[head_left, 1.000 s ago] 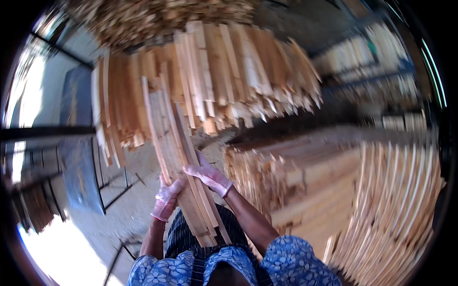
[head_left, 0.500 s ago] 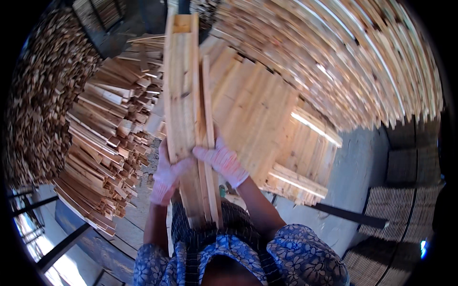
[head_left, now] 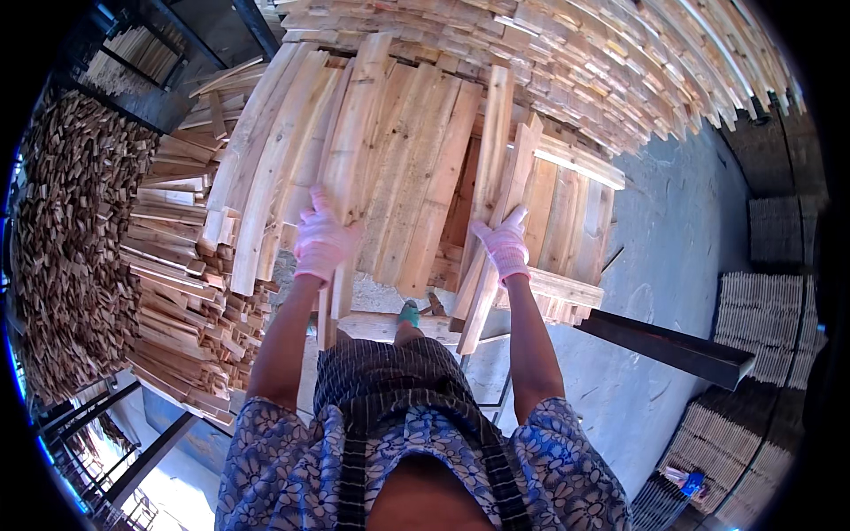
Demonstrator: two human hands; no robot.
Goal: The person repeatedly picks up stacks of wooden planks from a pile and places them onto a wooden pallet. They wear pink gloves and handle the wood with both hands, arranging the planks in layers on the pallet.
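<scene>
Both of my hands wear pale pink-and-white gloves and are spread apart over a layer of wooden boards. My left hand [head_left: 326,241] is closed at the side of a long narrow board [head_left: 356,142], whose near end hangs toward my apron; part of its grip is hidden. My right hand [head_left: 505,244] is closed round a pair of boards [head_left: 498,190] standing at an angle to each other, its thumb on the left and fingers on the right. Between the hands lie several flat boards [head_left: 412,168] side by side, with a dark gap near the right pair.
A tall stack of boards [head_left: 567,80] rises beyond. Loose offcuts [head_left: 190,292] are heaped at left, beside a larger pile of wood pieces [head_left: 71,239]. A dark metal beam [head_left: 664,345] juts out at right, near bundled slat stacks [head_left: 761,319].
My hands have moved apart. The boards held together upright in front of me are now separated, some at my left hand and a pair at my right, lowered over the board layer.
</scene>
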